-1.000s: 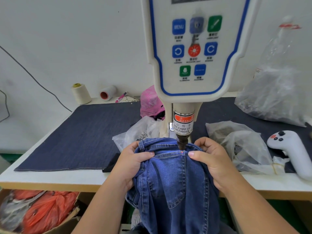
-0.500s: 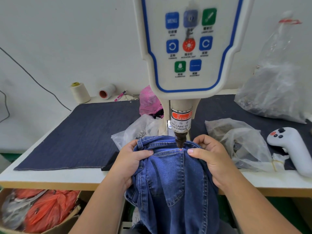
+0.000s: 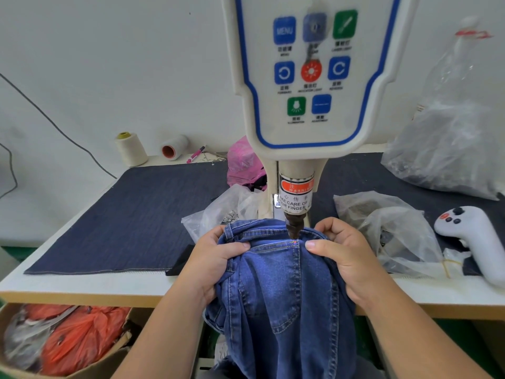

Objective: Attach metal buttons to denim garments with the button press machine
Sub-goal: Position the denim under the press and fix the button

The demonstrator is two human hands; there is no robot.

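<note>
Now the jeans (image 3: pixel 281 283) sit a touch lower under the punch (image 3: pixel 293 228) than a second ago – its tip at the pocket corner; left hand (image 3: pixel 216 258) and right hand (image 3: pixel 344 258) keep fingers curled on the waistband, so pressing looks imminent

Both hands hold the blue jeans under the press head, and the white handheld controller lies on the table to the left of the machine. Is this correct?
Not quite. The head view shows the white controller to the right of the machine, not the left. The rest holds: the left hand and the right hand grip the blue jeans under the press head.
</note>
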